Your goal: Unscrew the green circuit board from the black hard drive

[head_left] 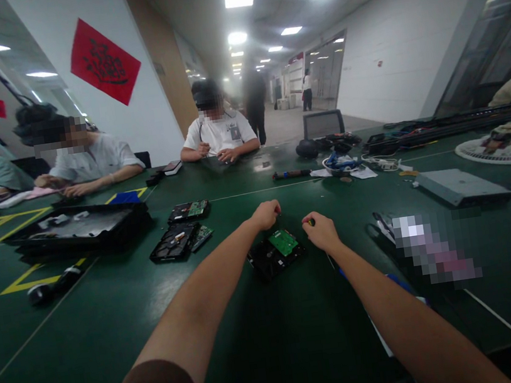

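Observation:
A black hard drive (266, 265) with a green circuit board (284, 242) on it lies flat on the table in front of me. Just beyond its far edge, my left hand (266, 215) is closed in a pinch; what sits at its fingertips is too small to name. To the right of the drive, my right hand (322, 233) is wrapped round a screwdriver (311, 222). Its yellow end peeks out at the fingers, and a thin shaft shows below the hand. Neither hand visibly touches the drive.
Left of the drive lie opened drive parts (174, 242) and another hard drive (189, 210). A big black tray (79, 224) stands farther left. On the right are a grey metal box (462, 185) and a white round grille (473, 156). A co-worker (218, 130) sits opposite.

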`<action>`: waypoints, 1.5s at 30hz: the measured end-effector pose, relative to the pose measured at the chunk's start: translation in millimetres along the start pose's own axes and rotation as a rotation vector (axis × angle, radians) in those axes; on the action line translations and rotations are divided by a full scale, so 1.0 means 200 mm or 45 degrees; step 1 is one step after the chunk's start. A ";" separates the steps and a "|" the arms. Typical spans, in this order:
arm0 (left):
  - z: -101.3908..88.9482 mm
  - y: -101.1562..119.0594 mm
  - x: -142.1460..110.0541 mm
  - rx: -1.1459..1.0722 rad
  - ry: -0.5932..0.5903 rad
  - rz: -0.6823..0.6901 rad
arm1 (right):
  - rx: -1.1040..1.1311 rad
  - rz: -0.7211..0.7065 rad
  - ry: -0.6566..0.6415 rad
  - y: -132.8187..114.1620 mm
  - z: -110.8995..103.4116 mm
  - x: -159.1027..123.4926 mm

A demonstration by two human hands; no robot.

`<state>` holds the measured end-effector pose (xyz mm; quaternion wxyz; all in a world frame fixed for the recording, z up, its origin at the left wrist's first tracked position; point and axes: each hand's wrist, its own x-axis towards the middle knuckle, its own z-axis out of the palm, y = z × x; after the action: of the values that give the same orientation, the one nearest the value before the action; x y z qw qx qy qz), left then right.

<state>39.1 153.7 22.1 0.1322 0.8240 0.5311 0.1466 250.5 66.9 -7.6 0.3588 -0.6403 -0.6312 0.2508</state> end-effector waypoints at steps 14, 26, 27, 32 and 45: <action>-0.03 0.00 -0.05 -0.185 0.126 -0.116 | -0.042 -0.029 0.050 0.00 -0.01 0.00; -0.02 0.31 -0.03 -0.974 0.048 -0.185 | 0.070 -0.400 0.144 -0.12 -0.07 -0.05; -0.01 0.33 -0.03 -1.043 0.026 -0.194 | 0.090 -0.425 0.166 -0.13 -0.07 -0.05; -0.02 0.37 -0.05 -1.288 -0.063 -0.265 | 0.144 -0.429 0.247 -0.14 -0.09 -0.07; -0.08 0.38 -0.20 -1.136 0.010 -0.243 | 0.086 -0.335 0.124 -0.14 -0.05 -0.07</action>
<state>79.8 87.2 61.8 0.4850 0.6333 0.4902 0.3514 240.5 50.4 18.4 0.4402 -0.5510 -0.6826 0.1913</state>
